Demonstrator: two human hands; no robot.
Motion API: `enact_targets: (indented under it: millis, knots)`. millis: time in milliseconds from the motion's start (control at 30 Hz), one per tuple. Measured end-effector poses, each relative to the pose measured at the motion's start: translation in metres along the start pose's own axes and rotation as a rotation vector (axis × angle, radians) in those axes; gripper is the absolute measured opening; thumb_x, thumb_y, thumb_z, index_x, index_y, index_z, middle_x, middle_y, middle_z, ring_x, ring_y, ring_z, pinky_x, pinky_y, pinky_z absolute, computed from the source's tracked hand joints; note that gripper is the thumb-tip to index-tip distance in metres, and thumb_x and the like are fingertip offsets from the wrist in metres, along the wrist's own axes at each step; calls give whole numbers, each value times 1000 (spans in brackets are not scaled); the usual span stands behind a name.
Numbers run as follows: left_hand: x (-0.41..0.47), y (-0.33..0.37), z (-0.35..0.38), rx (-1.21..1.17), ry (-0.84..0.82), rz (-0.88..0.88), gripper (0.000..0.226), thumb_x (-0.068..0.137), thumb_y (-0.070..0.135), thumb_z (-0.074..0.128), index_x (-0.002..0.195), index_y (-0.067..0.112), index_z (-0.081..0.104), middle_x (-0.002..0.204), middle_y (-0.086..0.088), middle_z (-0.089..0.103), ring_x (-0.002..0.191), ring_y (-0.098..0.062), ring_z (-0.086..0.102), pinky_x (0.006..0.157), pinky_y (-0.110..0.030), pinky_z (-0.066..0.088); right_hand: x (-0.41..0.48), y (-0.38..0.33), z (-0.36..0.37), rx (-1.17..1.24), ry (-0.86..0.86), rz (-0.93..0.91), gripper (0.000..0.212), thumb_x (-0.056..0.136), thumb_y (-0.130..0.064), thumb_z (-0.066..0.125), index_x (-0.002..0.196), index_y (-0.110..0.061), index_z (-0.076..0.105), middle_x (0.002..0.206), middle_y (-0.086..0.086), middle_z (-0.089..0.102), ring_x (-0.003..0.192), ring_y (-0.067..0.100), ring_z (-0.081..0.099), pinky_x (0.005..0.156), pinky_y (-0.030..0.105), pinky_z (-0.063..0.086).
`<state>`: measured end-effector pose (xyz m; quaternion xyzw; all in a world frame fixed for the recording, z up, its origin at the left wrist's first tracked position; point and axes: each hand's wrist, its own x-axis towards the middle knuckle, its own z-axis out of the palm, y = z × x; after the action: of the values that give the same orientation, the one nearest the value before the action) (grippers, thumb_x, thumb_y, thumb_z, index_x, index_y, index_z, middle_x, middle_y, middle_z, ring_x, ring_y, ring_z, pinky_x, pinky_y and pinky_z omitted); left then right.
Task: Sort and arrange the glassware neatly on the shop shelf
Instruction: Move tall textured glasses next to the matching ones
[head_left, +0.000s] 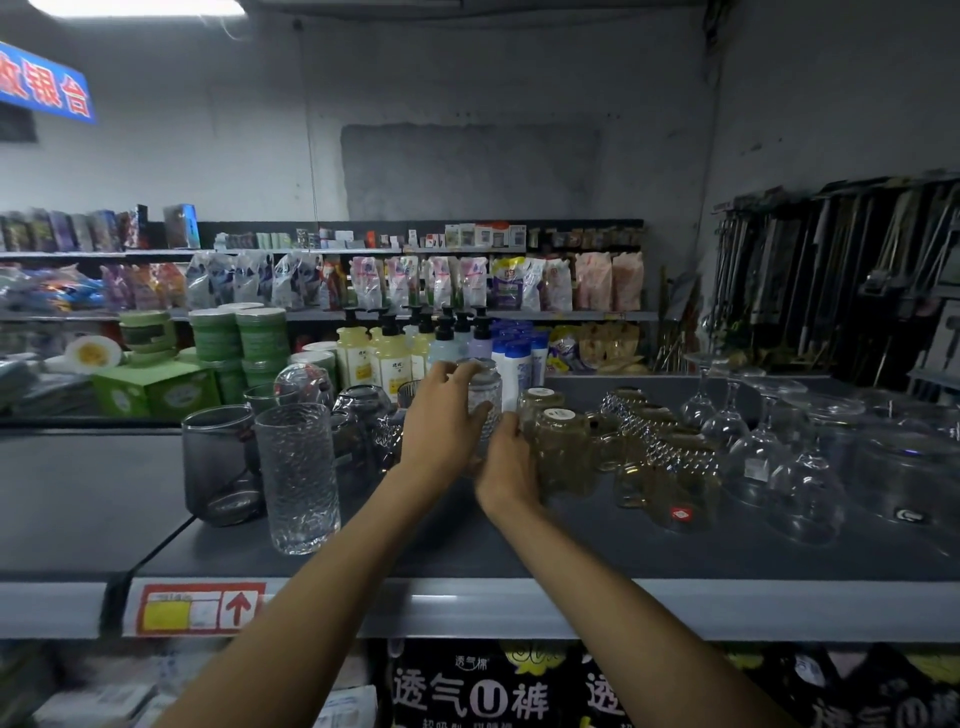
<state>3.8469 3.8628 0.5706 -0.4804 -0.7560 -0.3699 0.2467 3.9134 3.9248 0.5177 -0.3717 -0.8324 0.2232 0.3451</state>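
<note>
Gripping the clear glass (488, 402) by its top, the left hand (441, 421) arches over it, fingers curled across the upper rim and thumb low on the near side. It is a narrow grip, closed on the glass. The wrist is bent back and the bare forearm runs straight up from the lower left.

Just below and right of that grip sits the right hand (506, 462), its back to the camera. It is wedged between the clear glass and the nearest amber glass (563, 452). Its fingers are hidden, so I cannot tell whether it holds either one. Its forearm comes in from the lower right, and the two arms meet at the glass.

The clear glass stands upright on the grey shelf (467, 551), well back from the front edge, its lower half patterned.

Right of the grip, amber glasses stand upside down in rows, the nearest with a white sticker on its base. Beyond them are wine glasses (753, 452), stems up.

Left of the grip is a cluster of smoky glasses (363, 410). Farther left and nearer stand a tall rippled tumbler (297, 478) and a grey cup (221, 462), touching side by side.

Behind the grip are pump bottles (384, 353). Below it, on the shelf's front rail to the left, is a price tag (197, 608) with a red arrow.
</note>
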Motion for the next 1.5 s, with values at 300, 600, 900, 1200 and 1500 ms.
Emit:
enact_targets:
  millis: [300, 600, 900, 1200, 1500]
  knots:
    - [-1, 1, -1, 5, -21, -27, 49, 94, 25, 73, 140, 18, 58, 132, -3, 55, 111, -25, 63, 88, -38, 58, 2, 0, 5, -55, 12, 2, 67, 91, -21, 70, 145, -10, 31, 143, 22, 53, 128, 37, 55, 108, 53, 44]
    - [-13, 19, -39, 44, -5, -16, 50, 96, 33, 66, 143, 23, 53, 138, 0, 54, 118, -23, 60, 82, -39, 57, -16, -16, -25, 71, 19, 11, 60, 95, -23, 66, 144, -7, 35, 137, 22, 59, 125, 38, 59, 103, 45, 49]
    - [-75, -37, -141, 292, 232, -6, 43, 89, 40, 72, 128, 24, 66, 131, -7, 60, 118, -30, 57, 92, -43, 53, -79, -87, -19, 657, -392, -137, 57, 81, -1, 79, 119, -29, 47, 101, -9, 62, 91, 9, 64, 78, 24, 56]
    - [-84, -61, -157, 224, -2, -240, 33, 90, 47, 72, 117, 28, 71, 130, -3, 54, 105, -28, 66, 87, -47, 59, -94, -113, 39, 609, -357, -204, 46, 76, -16, 83, 110, -29, 54, 113, -3, 69, 101, 17, 66, 86, 40, 57]
    - [-88, -47, -181, -401, 211, -384, 12, 79, 33, 87, 78, 26, 77, 101, 8, 69, 97, -8, 66, 93, -38, 55, -87, -97, -4, 596, -141, -382, 62, 68, -34, 89, 124, -32, 63, 120, -7, 64, 104, 8, 63, 85, 19, 51]
